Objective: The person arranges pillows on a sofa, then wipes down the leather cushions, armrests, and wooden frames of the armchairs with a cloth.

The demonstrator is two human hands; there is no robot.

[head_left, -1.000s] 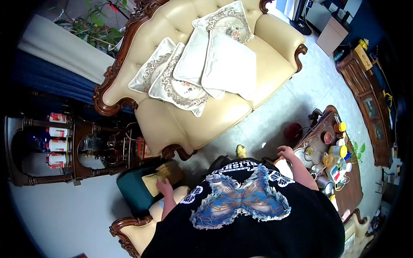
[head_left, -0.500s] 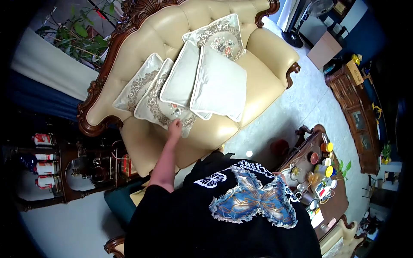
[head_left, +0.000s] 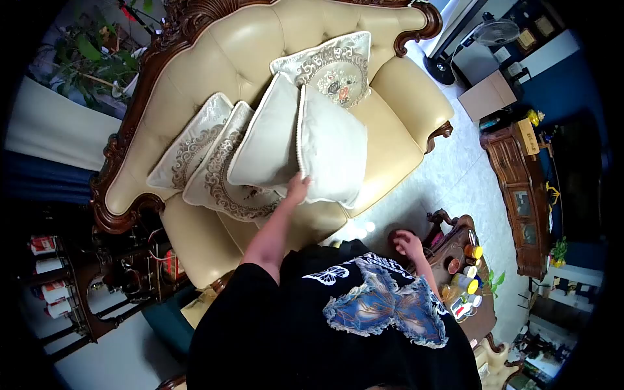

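At the lower left corner of the front plain white cushion (head_left: 335, 140), my left hand (head_left: 298, 188) is closed on the piped edge. Behind it leans a second plain pale cushion (head_left: 263, 143). Two patterned cushions overlap to the left, a nearer embroidered cushion (head_left: 218, 185) and a farther one (head_left: 185, 149). Another embroidered cushion (head_left: 338, 71) rests against the backrest. My right hand (head_left: 407, 244) hangs in the air with fingers loosely bent and apart, holding nothing. It is above the floor, near a dark red round object partly hidden behind it.
The cushions lie on a cream leather sofa (head_left: 396, 130) with a carved wooden frame. A wooden table (head_left: 484, 318) bearing jars and cups stands at right. Beyond are a wooden cabinet (head_left: 513, 169), a cardboard box (head_left: 487, 96) and a fan (head_left: 495, 31). Dark shelves (head_left: 97, 312) stand left.
My left hand has moved right from the embroidered cushion to the front plain cushion's corner. My right hand has come out from beside my body into view. The camera view has shifted.
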